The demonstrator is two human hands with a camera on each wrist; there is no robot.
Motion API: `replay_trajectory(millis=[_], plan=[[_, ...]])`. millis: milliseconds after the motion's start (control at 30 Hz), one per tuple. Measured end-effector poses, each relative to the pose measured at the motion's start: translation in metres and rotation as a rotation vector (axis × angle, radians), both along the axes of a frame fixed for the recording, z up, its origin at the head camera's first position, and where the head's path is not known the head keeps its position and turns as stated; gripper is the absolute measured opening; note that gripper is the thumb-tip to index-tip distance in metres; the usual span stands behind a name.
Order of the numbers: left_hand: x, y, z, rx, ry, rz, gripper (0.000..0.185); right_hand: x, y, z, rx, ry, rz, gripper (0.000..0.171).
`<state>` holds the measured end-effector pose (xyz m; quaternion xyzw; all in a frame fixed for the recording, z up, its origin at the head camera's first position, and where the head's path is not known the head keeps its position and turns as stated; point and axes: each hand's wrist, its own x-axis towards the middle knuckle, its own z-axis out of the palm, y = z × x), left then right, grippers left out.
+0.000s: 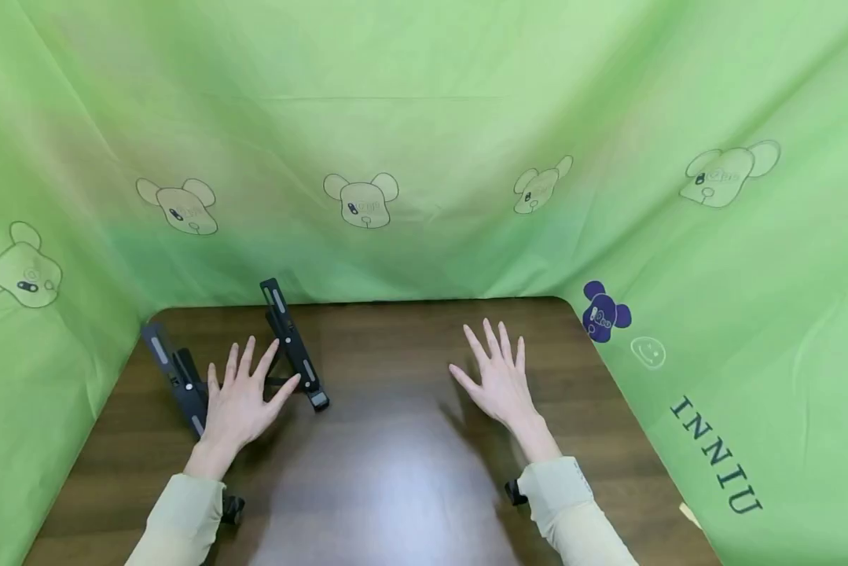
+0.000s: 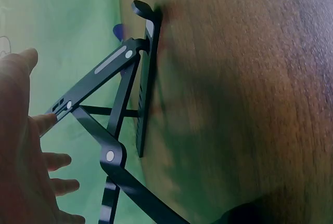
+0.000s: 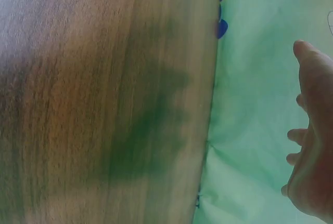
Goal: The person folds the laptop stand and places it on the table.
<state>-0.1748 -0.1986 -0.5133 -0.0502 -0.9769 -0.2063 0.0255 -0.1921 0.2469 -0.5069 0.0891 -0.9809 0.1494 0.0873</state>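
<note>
A black folding stand (image 1: 282, 354) with two raised arms sits on the left half of the brown wooden table (image 1: 395, 440). My left hand (image 1: 243, 397) hovers above the stand between its arms, fingers spread and straight, holding nothing. In the left wrist view the stand (image 2: 122, 115) shows its hinged bars and hooked foot, with the left hand's fingertips (image 2: 44, 122) close to one bar. My right hand (image 1: 497, 377) is spread flat over the table's right half, apart from the stand. The right wrist view shows the right hand (image 3: 312, 146) held open above the table (image 3: 104, 104).
Green cloth (image 1: 424, 141) printed with bear heads walls in the table at the back and both sides. A purple bear print (image 1: 603, 313) marks the cloth by the far right corner. Wrist-camera mounts (image 1: 514, 492) show at both sleeves.
</note>
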Motion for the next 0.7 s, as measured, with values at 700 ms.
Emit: replay_trajectory(millis=[700], plan=[[0.023, -0.049, 0.033, 0.004, -0.039, 0.077, 0.090, -0.030, -0.043, 0.038, 0.043, -0.048, 0.092, 0.082]])
